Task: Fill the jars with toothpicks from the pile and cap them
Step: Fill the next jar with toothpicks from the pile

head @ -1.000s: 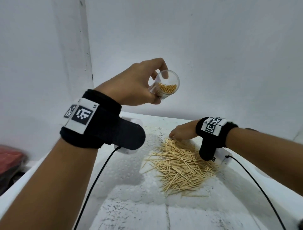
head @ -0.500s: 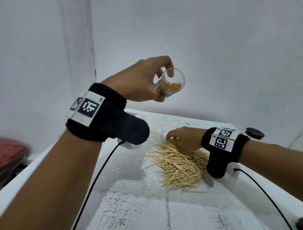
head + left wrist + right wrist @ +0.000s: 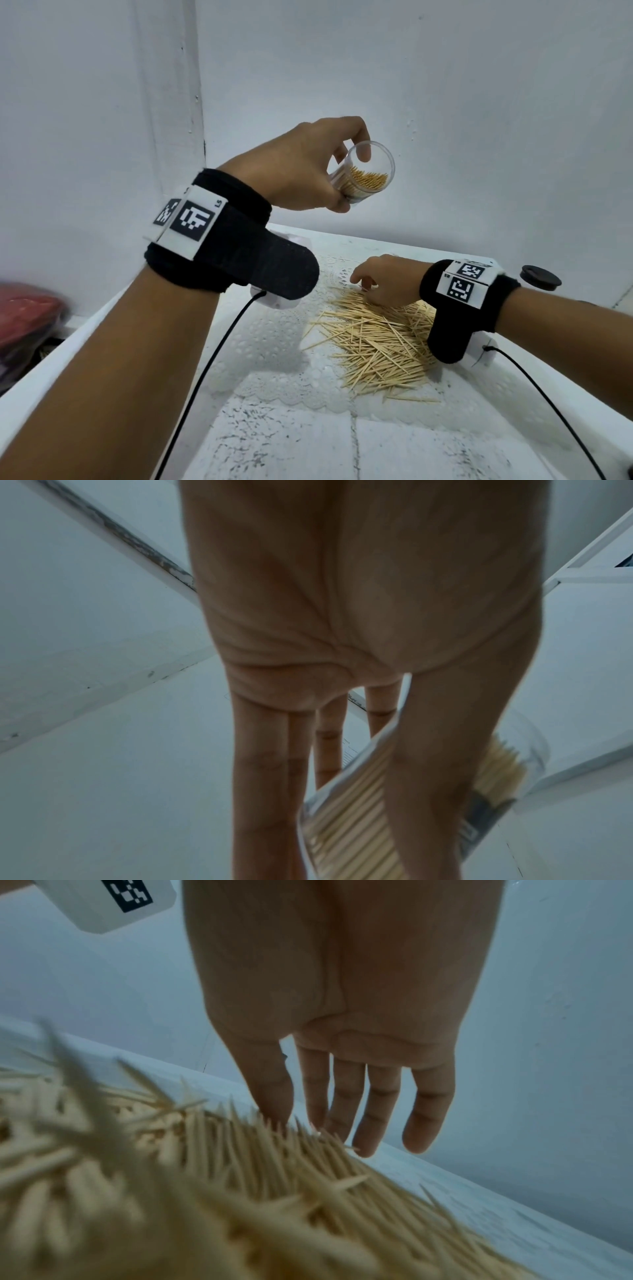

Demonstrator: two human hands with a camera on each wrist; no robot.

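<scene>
My left hand (image 3: 349,181) grips a clear jar (image 3: 376,171) high above the table, tilted with its uncapped mouth toward me and partly filled with toothpicks. In the left wrist view the thumb and fingers of that hand (image 3: 346,777) wrap the jar (image 3: 349,818). The toothpick pile (image 3: 376,342) lies on a white lace mat. My right hand (image 3: 368,291) reaches down at the pile's far edge. From the right wrist, its fingers (image 3: 301,1118) hang fairly straight and the tips touch the pile (image 3: 240,1191). A black cap (image 3: 540,277) lies at the far right.
The white table (image 3: 274,445) stands in a corner of white walls, close behind the pile. Something red (image 3: 24,315) lies beyond the table's left edge. Black cables (image 3: 212,359) run from both wrist cameras toward me.
My right wrist has swung right and toward me, while its fingers stay at the pile's far edge. The black cap has come into view. The left hand keeps the jar raised.
</scene>
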